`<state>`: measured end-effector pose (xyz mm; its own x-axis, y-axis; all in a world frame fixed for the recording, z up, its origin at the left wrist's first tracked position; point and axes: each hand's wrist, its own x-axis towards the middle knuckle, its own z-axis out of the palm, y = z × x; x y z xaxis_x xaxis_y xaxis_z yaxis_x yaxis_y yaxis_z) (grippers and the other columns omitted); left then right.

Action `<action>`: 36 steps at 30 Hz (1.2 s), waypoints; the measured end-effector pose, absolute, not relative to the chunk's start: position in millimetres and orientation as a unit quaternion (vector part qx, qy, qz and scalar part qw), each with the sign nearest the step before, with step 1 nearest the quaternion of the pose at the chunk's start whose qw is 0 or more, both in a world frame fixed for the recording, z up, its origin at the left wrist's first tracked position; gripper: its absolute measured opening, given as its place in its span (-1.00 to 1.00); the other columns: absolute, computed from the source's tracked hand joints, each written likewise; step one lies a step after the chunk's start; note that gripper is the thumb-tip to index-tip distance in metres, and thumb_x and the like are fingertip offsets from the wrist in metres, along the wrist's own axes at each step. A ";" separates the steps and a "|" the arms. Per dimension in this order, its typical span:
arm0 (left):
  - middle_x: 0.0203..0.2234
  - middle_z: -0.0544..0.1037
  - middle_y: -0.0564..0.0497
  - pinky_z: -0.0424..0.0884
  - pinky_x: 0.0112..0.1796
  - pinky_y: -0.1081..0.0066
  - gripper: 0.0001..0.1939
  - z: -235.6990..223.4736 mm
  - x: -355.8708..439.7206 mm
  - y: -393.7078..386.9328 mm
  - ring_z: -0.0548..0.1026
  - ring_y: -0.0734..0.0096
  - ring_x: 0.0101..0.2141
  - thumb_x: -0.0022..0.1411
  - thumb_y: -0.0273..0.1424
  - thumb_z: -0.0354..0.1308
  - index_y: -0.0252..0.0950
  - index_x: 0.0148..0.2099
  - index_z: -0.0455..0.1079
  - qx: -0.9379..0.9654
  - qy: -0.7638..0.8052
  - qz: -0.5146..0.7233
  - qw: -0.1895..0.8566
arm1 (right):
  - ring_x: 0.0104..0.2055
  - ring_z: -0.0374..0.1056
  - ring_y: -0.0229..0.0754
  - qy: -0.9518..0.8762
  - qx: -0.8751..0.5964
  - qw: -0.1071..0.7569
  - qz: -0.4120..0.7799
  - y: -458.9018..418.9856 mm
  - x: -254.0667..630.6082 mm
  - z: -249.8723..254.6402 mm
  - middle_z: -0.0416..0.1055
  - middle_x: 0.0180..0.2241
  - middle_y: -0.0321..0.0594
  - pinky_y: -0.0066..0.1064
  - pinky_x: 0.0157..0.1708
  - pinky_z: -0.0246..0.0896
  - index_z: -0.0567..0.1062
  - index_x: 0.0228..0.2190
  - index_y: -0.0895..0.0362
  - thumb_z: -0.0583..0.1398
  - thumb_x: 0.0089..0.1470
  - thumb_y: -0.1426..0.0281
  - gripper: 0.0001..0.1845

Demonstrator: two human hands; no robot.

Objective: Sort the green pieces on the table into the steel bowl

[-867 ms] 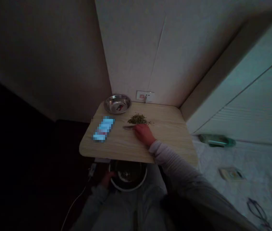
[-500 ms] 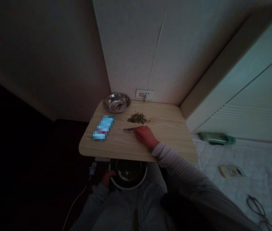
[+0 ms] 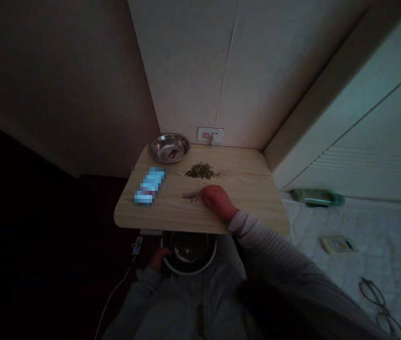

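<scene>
r hand (image 3: 218, 202) has its fingers together, pinched on a thin blade (image 3: 191, 194), prob a knife, down at the tbl (image 3: 253, 189). a few small bits (image 3: 194, 199) lie right by the blade, on the near side. the big pile (image 3: 201, 171) of green bits is just past it, w/ bare wood b/w. l hand (image 3: 159, 259) is clamped on the white-rimmed bowl (image 3: 190, 272), thumb over the lip; can't see its other fingers. that bowl is low by the lap, partly under the tbl, w/ some bits in it too

step now looks like working a little bunch w/ the blade, apart from the pile. next move prob calls for a slow, flat slide so the bunch stays together, w/ the l hand keeping the bowl steady

front edge of the tbl is near, just a strip of bare wood b/w it & the blade, so bits could fall there. lots of room right of the pile. left is tighter b/c of the phone (image 3: 149, 185), & the shiny bowl (image 3: 169, 150) fills the back left corner. wall w/ the socket (image 3: 205, 135) blocks the back
</scene>
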<state>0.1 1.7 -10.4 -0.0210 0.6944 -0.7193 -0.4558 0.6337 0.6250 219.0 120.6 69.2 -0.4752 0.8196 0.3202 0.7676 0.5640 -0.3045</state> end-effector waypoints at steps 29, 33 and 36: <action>-0.69 0.45 0.06 0.27 -0.40 0.31 -0.70 -2.3 -5.3 -3.0 0.41 0.19 -0.41 -0.44 -0.60 0.05 -0.34 -0.48 0.36 0.122 0.587 0.431 0.674 | -0.34 0.23 -0.26 -0.918 -0.359 0.154 0.071 170.9 155.0 84.9 0.36 -0.40 -0.22 -0.46 -0.32 0.02 0.35 -0.39 0.17 -0.01 -0.04 0.47 -0.83; -0.64 0.47 0.05 0.28 -0.40 0.31 -0.65 -9.4 -9.8 -5.0 0.41 0.19 -0.39 -0.44 -0.60 0.04 -0.33 -0.44 0.37 0.099 0.590 0.449 0.664 | -0.33 0.23 -0.28 -0.920 -0.348 0.158 0.090 165.9 160.8 87.0 0.35 -0.39 -0.22 -0.47 -0.31 0.01 0.35 -0.39 0.17 -0.01 -0.04 0.46 -0.83; -0.63 0.48 0.04 0.28 -0.40 0.31 -0.68 -11.6 -11.1 -6.0 0.42 0.18 -0.39 -0.42 -0.58 0.04 -0.33 -0.46 0.38 0.104 0.592 0.448 0.662 | -0.33 0.23 -0.27 -0.916 -0.357 0.159 0.086 165.0 159.7 88.5 0.35 -0.38 -0.22 -0.46 -0.31 0.01 0.35 -0.39 0.17 -0.01 -0.04 0.46 -0.83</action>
